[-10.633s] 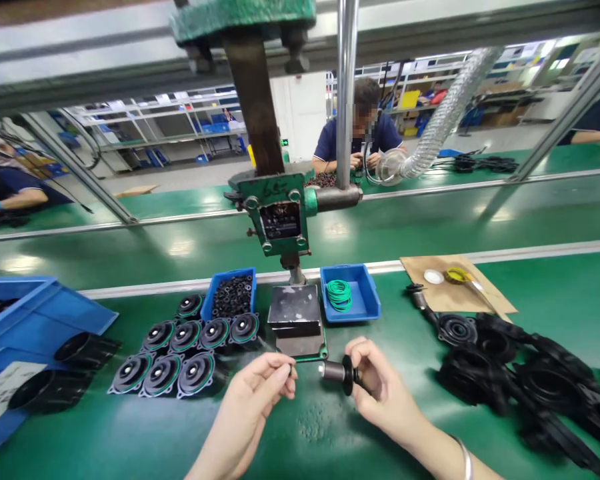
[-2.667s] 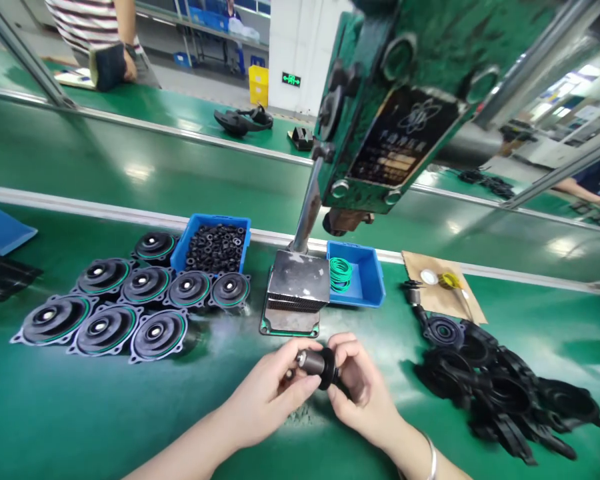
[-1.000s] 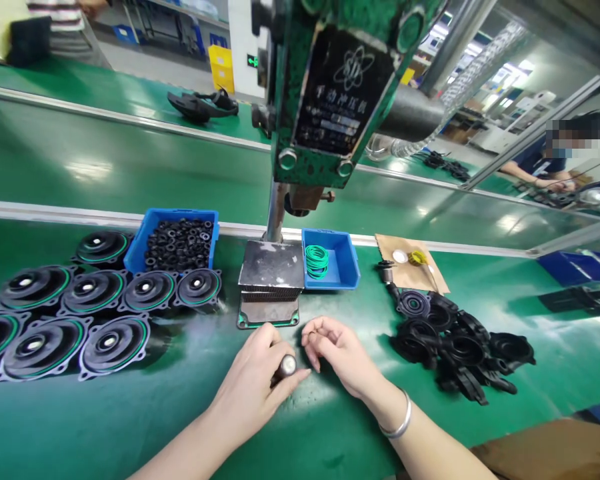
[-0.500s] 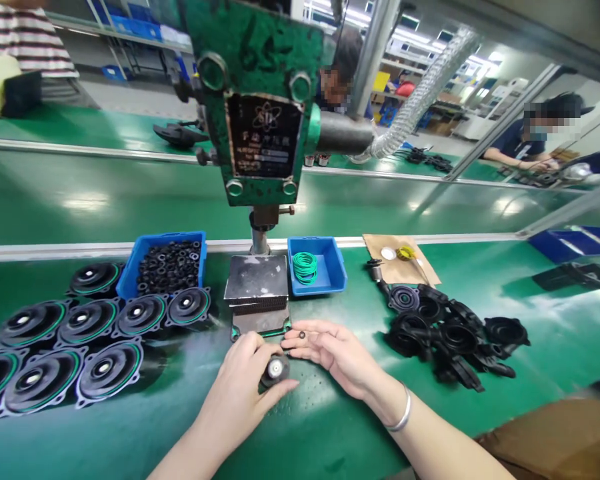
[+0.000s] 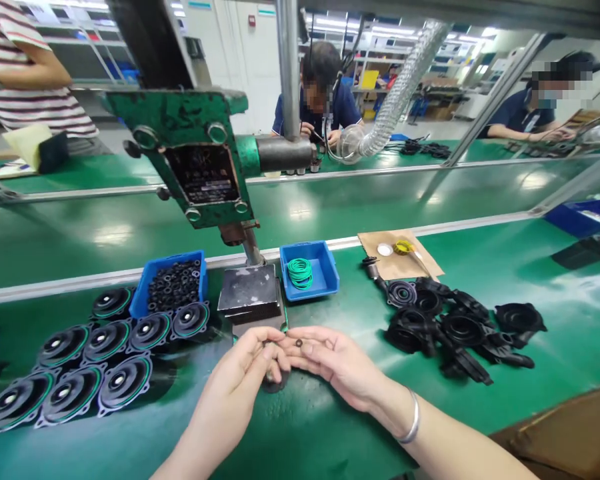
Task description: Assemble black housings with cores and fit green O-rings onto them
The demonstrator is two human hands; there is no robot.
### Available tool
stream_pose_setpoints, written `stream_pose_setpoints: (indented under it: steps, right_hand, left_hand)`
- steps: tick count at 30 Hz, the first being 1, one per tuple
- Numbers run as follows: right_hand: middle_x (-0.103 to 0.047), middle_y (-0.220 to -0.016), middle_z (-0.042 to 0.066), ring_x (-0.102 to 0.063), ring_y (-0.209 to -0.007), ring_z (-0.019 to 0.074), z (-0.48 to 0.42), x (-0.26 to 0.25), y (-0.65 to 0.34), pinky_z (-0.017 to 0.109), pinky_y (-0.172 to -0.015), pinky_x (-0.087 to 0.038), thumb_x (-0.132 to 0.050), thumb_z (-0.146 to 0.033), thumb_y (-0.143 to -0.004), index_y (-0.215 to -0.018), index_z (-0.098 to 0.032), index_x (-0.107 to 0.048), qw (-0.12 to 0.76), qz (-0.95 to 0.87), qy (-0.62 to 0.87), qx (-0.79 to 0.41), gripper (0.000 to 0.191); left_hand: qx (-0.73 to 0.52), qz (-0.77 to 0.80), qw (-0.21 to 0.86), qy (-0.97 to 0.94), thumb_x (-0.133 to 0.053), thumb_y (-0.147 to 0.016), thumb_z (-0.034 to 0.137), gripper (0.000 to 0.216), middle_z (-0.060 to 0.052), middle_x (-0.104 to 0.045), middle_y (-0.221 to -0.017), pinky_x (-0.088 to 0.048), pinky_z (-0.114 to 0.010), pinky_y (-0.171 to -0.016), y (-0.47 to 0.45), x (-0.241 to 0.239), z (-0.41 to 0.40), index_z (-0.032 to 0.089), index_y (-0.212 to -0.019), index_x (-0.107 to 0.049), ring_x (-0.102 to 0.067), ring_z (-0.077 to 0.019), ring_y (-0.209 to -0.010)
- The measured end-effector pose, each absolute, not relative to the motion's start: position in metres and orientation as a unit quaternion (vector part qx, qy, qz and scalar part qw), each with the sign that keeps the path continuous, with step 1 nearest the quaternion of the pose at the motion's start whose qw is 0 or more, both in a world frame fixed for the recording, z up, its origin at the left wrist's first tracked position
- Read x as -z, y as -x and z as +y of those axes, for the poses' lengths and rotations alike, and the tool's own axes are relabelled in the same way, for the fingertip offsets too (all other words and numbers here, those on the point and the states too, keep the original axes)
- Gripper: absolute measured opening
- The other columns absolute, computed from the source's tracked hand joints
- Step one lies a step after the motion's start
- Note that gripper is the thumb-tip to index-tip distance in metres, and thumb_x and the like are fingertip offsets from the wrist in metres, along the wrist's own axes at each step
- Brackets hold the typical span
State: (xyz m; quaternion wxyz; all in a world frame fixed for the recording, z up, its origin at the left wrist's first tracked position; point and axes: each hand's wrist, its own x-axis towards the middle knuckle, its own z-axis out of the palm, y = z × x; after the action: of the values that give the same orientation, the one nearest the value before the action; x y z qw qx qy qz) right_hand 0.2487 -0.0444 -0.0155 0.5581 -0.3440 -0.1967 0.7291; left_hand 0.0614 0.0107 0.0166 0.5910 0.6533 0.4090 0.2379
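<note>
My right hand is turned palm up, its fingers stretched to the left. A small black ring lies on those fingers, beside the thumb tip. My left hand meets the right fingertips with its own fingers curled and pressed together; what they pinch, if anything, I cannot make out. Below the left fingers, a dark round part sits on the green bench, mostly covered by the hand. Just behind both hands is the press's metal block.
The green press head overhangs the block. Blue bins hold black rings and green O-rings. Black round covers stand in rows at left; black housings are heaped at right. Cardboard carries a yellow tape roll. People sit across the bench.
My left hand has let go of the dark round part and moved its fingers to the right hand's fingertips. The right hand still carries the ring. The camera view has shifted and tilted.
</note>
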Motion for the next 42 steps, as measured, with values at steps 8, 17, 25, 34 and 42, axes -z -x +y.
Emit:
stream_pose_setpoints:
  steps: [8,17,25,34,42]
  right_hand:
    - [-0.077,-0.095,0.009,-0.076,-0.081,0.019,-0.04,0.02,-0.256,0.036,-0.082,-0.06,-0.08,-0.043,-0.082,-0.107,-0.015,-0.072,0.612,-0.275,0.4,-0.624,0.039]
    - [-0.074,-0.081,0.003,-0.072,-0.076,0.0164,-0.044,0.008,-0.261,0.031,-0.075,-0.056,-0.071,-0.046,-0.089,-0.098,-0.018,-0.059,0.604,-0.378,0.416,-0.565,0.031]
    - [-0.064,-0.078,0.001,-0.057,-0.07,0.0127,-0.044,0.014,-0.261,0.027,-0.067,-0.047,-0.075,-0.04,-0.083,-0.083,-0.017,-0.069,0.582,-0.41,0.482,-0.511,0.024]
    - [-0.069,-0.074,0.0,-0.063,-0.07,0.013,-0.042,0.012,-0.267,0.024,-0.064,-0.043,-0.089,-0.038,-0.071,-0.083,-0.016,-0.062,0.558,-0.305,0.36,-0.683,0.037]
    - [-0.064,-0.072,-0.003,-0.058,-0.063,0.009,-0.046,0.007,-0.265,0.021,-0.06,-0.043,-0.086,-0.042,-0.076,-0.088,-0.016,-0.059,0.538,-0.327,0.322,-0.708,0.04]
  left_hand:
    - [-0.259,0.438,0.605,-0.613,-0.068,-0.09,0.043,0.028,-0.006,-0.074,-0.093,-0.058,-0.028,-0.076,-0.071,-0.014,0.012,0.019,-0.102,-0.071,-0.072,-0.0199,-0.083]
    - [-0.242,0.482,0.622,-0.568,-0.079,-0.081,0.045,0.042,-0.01,-0.08,-0.099,-0.062,-0.031,-0.081,-0.078,-0.015,0.019,0.017,-0.112,-0.075,-0.076,-0.0262,-0.093]
    - [-0.256,0.475,0.576,-0.614,-0.079,-0.079,0.047,0.039,-0.008,-0.078,-0.112,-0.063,-0.034,-0.083,-0.09,-0.022,0.01,0.023,-0.11,-0.079,-0.077,-0.0261,-0.088]
    - [-0.238,0.443,0.621,-0.601,-0.089,-0.067,0.038,0.031,-0.008,-0.08,-0.079,-0.063,-0.027,-0.067,-0.092,-0.039,0.012,0.021,-0.092,-0.083,-0.076,-0.0228,-0.07]
    - [-0.223,0.416,0.693,-0.544,-0.088,-0.069,0.037,0.027,-0.011,-0.079,-0.076,-0.062,-0.027,-0.066,-0.085,-0.032,0.013,0.017,-0.088,-0.083,-0.076,-0.0234,-0.068]
